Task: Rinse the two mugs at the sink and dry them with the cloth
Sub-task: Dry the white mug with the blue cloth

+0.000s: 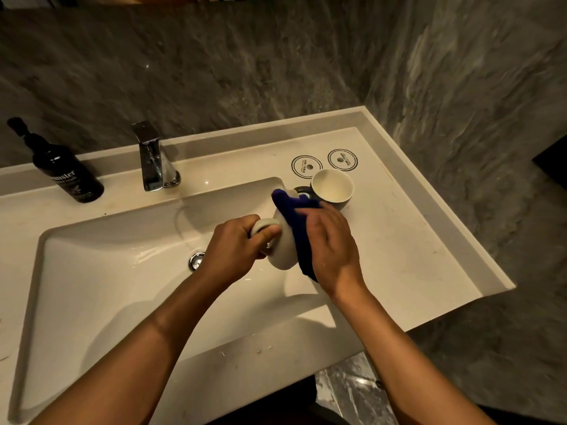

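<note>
Partial white lettering "mster" on the black bottle (66, 176).

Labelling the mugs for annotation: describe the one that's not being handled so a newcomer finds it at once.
Start at the white countertop right of the sink basin, where two round printed coasters lie near the back edge. The free mug stands upright just in front of them, mouth open and empty. Unlike the white mug held with the blue cloth, no hand touches it.

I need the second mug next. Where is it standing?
In the head view, the second mug stands upright on the counter right of the basin, just beyond the right hand, beside two round coasters.
</note>
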